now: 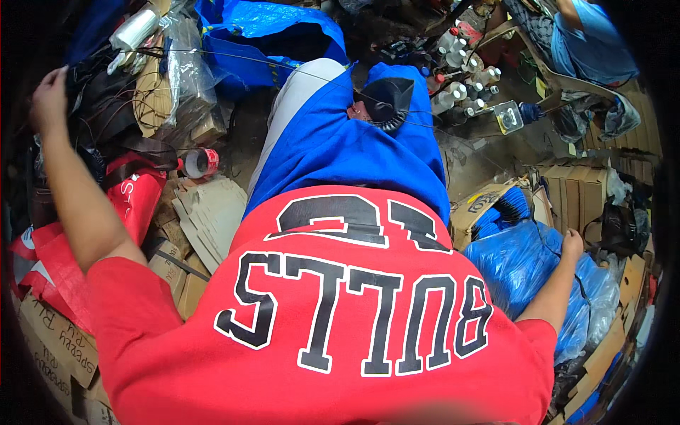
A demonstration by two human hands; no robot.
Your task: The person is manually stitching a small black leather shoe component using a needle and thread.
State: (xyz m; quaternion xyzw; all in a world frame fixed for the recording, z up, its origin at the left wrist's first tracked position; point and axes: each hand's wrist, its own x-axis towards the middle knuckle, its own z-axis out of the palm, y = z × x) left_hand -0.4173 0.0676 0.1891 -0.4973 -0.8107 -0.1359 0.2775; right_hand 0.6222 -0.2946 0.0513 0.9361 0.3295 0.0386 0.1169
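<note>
A thin dark cord [244,59] is drawn out across my lap, from the upper left down toward the right. At the far left my raised left hand [49,101] is closed in a pinch at the cord's end; the join itself is hard to make out. My right hand [572,244], out to the right above a blue plastic bag [506,262], is closed around a dark cord. On my blue shorts [347,152], between the knees, lies a black piece with a ribbed round edge [386,103]; the cord passes close by it.
A blue carry bag [273,42] stands ahead of my knees. Several clear bottles [460,88] crowd the upper right, where another person in blue [591,42] is partly visible. Cardboard pieces [209,216] and a red bag [134,198] lie at left; cardboard boxes [577,195] at right.
</note>
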